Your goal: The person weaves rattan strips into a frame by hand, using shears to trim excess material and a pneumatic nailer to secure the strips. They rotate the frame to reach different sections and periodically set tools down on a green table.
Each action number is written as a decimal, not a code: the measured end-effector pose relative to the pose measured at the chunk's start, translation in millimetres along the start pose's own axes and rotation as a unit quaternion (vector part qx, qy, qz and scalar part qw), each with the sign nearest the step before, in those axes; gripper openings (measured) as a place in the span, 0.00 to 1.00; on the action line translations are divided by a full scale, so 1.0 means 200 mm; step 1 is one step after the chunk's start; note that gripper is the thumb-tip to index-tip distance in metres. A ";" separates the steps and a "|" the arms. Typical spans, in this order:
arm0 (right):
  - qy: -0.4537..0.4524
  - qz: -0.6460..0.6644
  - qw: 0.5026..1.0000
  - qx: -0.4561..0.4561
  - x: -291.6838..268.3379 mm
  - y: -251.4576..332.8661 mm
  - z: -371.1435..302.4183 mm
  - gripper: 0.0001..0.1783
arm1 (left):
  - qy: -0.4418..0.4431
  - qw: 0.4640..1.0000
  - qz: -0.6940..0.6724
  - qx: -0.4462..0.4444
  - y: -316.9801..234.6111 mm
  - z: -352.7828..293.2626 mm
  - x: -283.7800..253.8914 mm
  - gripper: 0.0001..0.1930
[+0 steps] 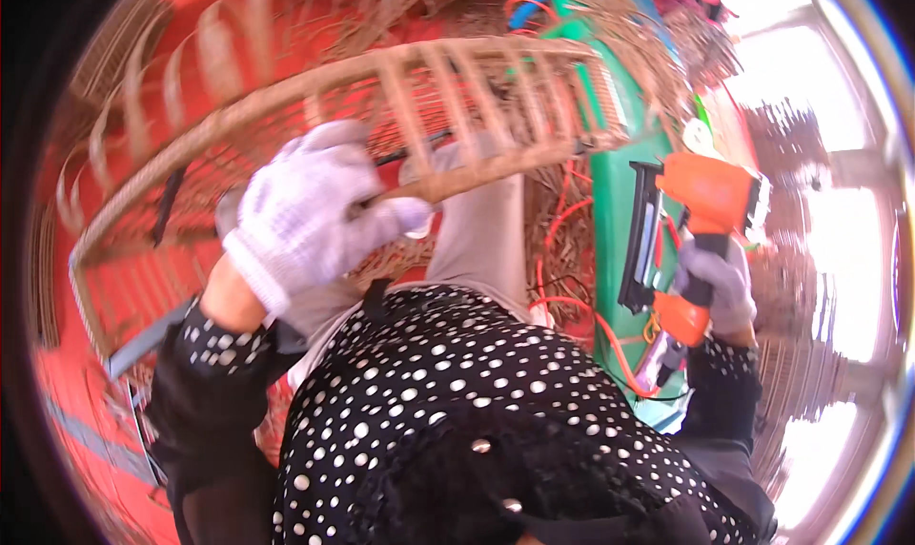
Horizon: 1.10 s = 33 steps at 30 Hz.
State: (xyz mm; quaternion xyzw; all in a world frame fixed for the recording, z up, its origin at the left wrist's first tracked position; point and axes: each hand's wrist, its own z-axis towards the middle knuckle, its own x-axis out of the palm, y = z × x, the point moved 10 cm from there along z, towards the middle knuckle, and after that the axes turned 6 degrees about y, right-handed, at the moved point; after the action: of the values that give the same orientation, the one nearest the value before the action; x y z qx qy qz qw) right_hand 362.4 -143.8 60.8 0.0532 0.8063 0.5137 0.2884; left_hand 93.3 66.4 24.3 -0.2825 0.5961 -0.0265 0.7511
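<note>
Across my lap lies a long woven rattan frame (434, 63), with a wrapped rim and rows of slats. My left hand (315, 211), in a pale knitted glove, is at its near rim; the fingers curl over the rim and the thumb lies along its near side. What sits inside the palm is hidden. Out to the right, my gloved right hand (721, 280) is closed round the handle of an orange and black nail gun (707, 192). The nail gun is upright and apart from the frame, its dark magazine on the side toward me.
A green bench or panel (615, 97) runs along the right of the frame. An orange air hose (615, 345) loops beside my right knee. Loose fibre strips (553, 259) litter the red floor, and stacked woven pieces (791, 383) line the right side near bright windows.
</note>
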 end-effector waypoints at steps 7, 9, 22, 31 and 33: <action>-0.065 -0.082 0.994 0.042 -0.52 -0.71 0.49 0.11 | -0.023 0.999 -0.009 0.032 -0.04 -0.03 -0.01 0.13; -0.126 -0.155 0.978 0.067 -0.61 -0.82 0.70 0.12 | -0.022 0.999 -0.028 0.005 -0.01 0.04 0.02 0.13; -0.143 -0.339 0.893 0.260 -1.06 -1.44 0.57 0.64 | -0.006 0.993 0.074 -0.086 0.07 0.04 0.05 0.20; -0.202 -0.353 0.884 0.231 -0.99 -1.41 0.33 0.49 | -0.078 0.993 0.086 -0.006 0.00 0.02 -0.04 0.11; -0.221 -0.308 0.917 0.125 -0.94 -1.27 0.31 0.41 | -0.077 0.992 0.094 0.027 0.01 0.01 -0.02 0.09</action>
State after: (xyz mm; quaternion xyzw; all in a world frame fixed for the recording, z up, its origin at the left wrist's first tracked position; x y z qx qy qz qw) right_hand 603.5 -284.6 -98.4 -0.0500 0.7559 0.2698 0.5944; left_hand 93.0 70.6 26.2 -0.2057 0.5594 0.0503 0.8014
